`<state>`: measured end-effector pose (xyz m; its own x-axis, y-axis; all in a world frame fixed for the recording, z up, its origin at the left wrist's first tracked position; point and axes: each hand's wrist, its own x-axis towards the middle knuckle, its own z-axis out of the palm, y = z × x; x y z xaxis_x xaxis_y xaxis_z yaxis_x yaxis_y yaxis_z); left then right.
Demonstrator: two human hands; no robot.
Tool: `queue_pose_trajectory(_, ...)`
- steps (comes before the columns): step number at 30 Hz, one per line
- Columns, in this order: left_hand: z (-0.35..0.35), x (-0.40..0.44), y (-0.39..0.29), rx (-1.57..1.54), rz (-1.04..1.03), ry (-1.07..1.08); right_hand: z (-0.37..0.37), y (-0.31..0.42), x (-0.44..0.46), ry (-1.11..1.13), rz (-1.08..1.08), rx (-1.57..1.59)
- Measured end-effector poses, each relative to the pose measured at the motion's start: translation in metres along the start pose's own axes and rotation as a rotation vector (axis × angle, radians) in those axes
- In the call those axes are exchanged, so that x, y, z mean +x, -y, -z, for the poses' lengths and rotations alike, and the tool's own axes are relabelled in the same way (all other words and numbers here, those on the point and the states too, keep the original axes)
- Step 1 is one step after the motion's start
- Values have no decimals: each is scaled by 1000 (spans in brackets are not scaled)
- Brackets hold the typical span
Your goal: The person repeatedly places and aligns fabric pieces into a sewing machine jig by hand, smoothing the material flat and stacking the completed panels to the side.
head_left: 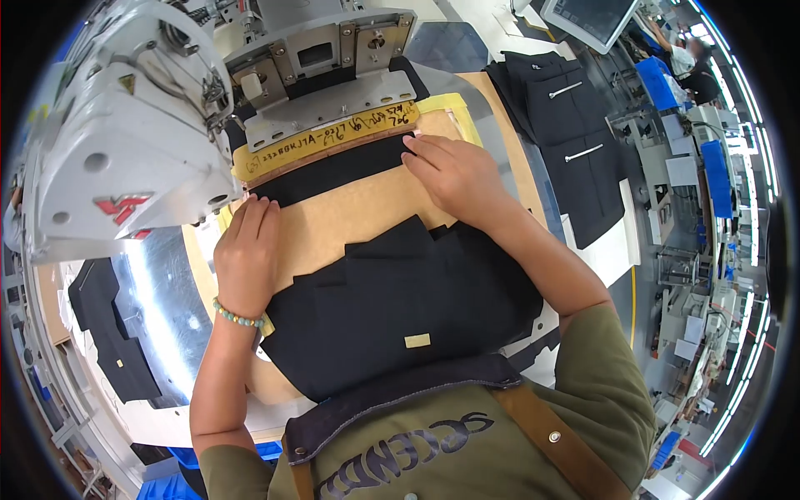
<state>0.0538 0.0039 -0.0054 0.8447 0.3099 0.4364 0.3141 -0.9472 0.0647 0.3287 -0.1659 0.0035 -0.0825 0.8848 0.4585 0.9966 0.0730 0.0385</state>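
A black fabric strip [333, 171] lies along the lower edge of a yellow template [327, 142] with handwriting on it. My left hand [248, 242], with a bead bracelet at the wrist, has its fingers together on the strip's left end. At the right end, the thumb and fingers of my right hand [450, 175] are pinched on the strip's corner. Tan board [321, 229] shows below the strip. Nearer my body lies a large black fabric piece [400, 292] with a small yellow label.
A white machine head [125, 125] stands at the left, beside a metal clamp frame [321, 58]. Black pieces with white zippers [575, 142] lie at the right. Another black piece [112, 333] is at the far left. A monitor [590, 21] and a person [696, 67] are farther off.
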Motion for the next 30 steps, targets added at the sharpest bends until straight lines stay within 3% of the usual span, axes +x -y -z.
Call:
queue_pose_trajectory(3,11,1,-5,-37,38,13,28,-3,0,141,-91,185)
queue_pose_trajectory(5,32,2,-15,-227,102,49,62,-2,2,254,-205,304)
queue_pose_trajectory(8,62,-3,-31,-448,169,167,100,12,-11,210,-316,510)
queue_pose_trajectory(14,74,-24,-48,-702,265,372,92,0,-104,122,-732,270)
queue_pose_trajectory(17,69,-28,-56,-620,250,367,88,15,-133,140,-747,404)
queue_pose_trajectory(21,56,-26,-61,-633,230,386,88,44,-128,137,-679,232)
queue_pose_trajectory(25,71,-16,-58,-620,208,576,99,38,-120,309,-824,437)
queue_pose_trajectory(27,65,-24,-53,-724,139,500,101,34,-118,484,-952,559)
queue_pose_trajectory(30,57,-32,-48,-985,196,539,102,31,-120,354,-956,822)
